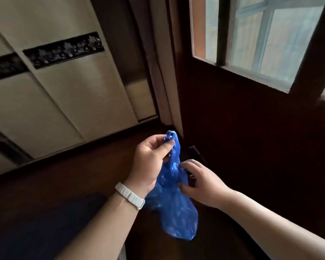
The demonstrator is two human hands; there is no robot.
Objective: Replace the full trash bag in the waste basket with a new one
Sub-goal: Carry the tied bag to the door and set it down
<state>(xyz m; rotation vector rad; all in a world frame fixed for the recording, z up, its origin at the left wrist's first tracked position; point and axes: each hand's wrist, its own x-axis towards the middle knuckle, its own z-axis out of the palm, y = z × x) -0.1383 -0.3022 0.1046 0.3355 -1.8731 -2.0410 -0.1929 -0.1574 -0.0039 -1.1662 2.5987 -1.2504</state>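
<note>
A crumpled blue plastic trash bag (pixel 174 209) hangs in front of me, above a dark wooden floor. My left hand (pixel 150 162), with a white band on its wrist, pinches the bag's top edge between thumb and fingers. My right hand (pixel 201 181) touches the bag's right side a little lower, fingers spread and curled against the plastic. No waste basket shows in this view.
A cream sliding wardrobe (pixel 68 94) with a black patterned strip fills the left. A dark wooden door (pixel 242 137) with a glass pane stands at right. Brown curtains (pixel 158 62) hang between them. A dark blue shape (pixel 45 228) lies at lower left.
</note>
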